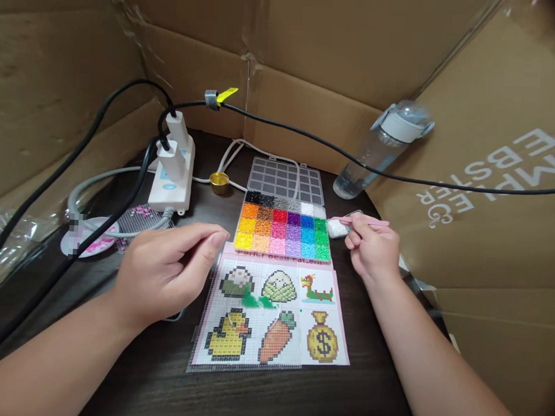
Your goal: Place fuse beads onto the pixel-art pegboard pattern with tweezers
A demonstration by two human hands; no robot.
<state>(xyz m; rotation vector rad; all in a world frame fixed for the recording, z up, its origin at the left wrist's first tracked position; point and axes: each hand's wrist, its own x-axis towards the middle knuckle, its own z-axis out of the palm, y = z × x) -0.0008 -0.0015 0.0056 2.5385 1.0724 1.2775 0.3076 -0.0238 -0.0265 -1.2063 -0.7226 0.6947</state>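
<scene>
My right hand (pixel 373 247) pinches slim pink tweezers (pixel 374 222), held level just right of the bead box. By their tip lies a small clear container of white beads (pixel 338 228). My left hand (pixel 165 270) is closed, thumb against the curled index finger; whether anything is inside is hidden. It hovers left of the pattern sheet (pixel 343 286), which shows pixel pictures, among them a duck, a carrot and a money bag. A clear pegboard (pixel 245 366) covers the sheet's left part. Loose green beads (pixel 250 298) lie on it. Behind stands the open bead box (pixel 283 227), its compartments sorted by colour.
A white power strip (pixel 169 190) with two plugs stands at left. Its black cable (pixel 282 126) crosses above the table. Nearby are a gold cup (pixel 219 181) and a dish with pink beads (pixel 90 235). A water bottle (pixel 383 148) leans against the cardboard wall (pixel 489 244).
</scene>
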